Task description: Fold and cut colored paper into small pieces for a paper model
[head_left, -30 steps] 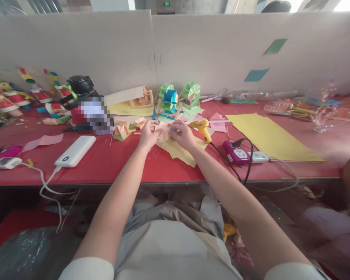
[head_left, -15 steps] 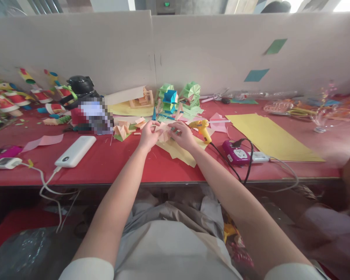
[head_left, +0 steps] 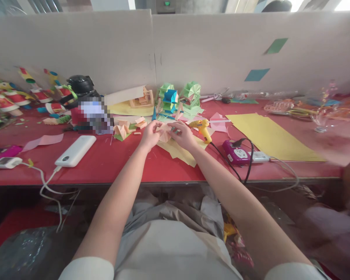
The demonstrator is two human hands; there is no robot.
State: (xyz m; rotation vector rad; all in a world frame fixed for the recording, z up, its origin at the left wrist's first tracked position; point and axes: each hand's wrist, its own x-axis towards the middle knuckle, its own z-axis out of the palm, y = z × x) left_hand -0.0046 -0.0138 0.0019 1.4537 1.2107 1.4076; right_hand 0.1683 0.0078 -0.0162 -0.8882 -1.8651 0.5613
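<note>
Between my two hands is a small folded piece of pale peach paper (head_left: 164, 134). My left hand (head_left: 150, 136) pinches its left side, and my right hand (head_left: 181, 134) grips the right side with bent fingers. Beneath them lie loose yellow paper sheets (head_left: 179, 152) on the red table (head_left: 160, 171). A yellow glue gun (head_left: 203, 130) rests just right of my right hand. Left of my left hand stand folded peach paper pieces (head_left: 122, 130). Behind the hands are green and blue folded paper shapes (head_left: 170, 100).
A purple power strip (head_left: 235, 152) with black and white cables sits at the right front, beside a large yellow sheet (head_left: 275, 136). On the left are a white power bank (head_left: 75, 151), a dark bottle (head_left: 80, 87) and paper figures (head_left: 40, 93). A grey partition (head_left: 209, 50) closes the back.
The peach paper has turned slightly between my fingers, showing more of a folded face. Both hands keep nearly the same place.
</note>
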